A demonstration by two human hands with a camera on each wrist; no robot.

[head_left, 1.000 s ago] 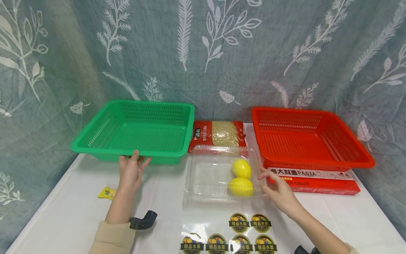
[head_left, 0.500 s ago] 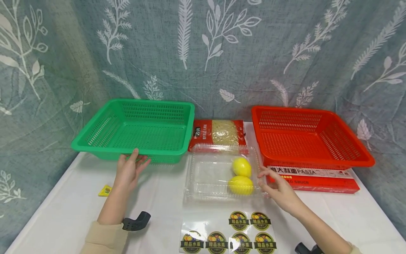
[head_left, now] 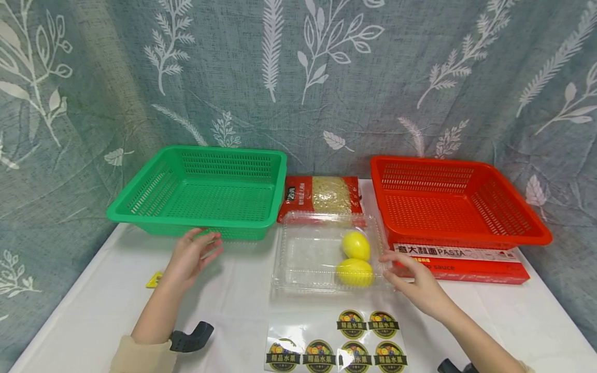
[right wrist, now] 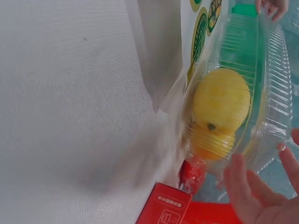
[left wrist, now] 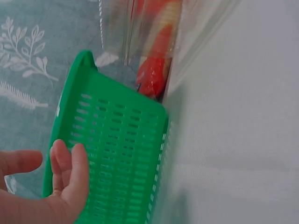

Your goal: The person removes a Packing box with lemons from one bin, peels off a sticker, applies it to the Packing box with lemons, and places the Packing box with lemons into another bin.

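Note:
My left hand (head_left: pixel 188 259) has loosely bent fingers and holds nothing. It is just in front of the green plastic basket (head_left: pixel 219 199); in the left wrist view a gap shows between the thumb (left wrist: pixel 23 161) and the other fingers. A clear clamshell box (head_left: pixel 308 254) stands in the middle with two yellow lemons (head_left: pixel 355 272) inside at its right end. At the box's right side is my right hand (head_left: pixel 422 287), fingertips close by its edge and fingers spread apart, as the right wrist view also shows.
A red basket (head_left: pixel 424 210) stands back right, above a red pasta box (head_left: pixel 471 272). Behind the clamshell lies a red noodle bag (head_left: pixel 298 194). A sheet of round stickers (head_left: pixel 303 326) is in front, and a small yellow packet (head_left: pixel 154 280) lies left. A patterned curtain (head_left: pixel 298 124) hangs behind.
My left hand has let go of the green basket's front rim and drawn slightly back towards me. The right hand has stayed beside the clear box.

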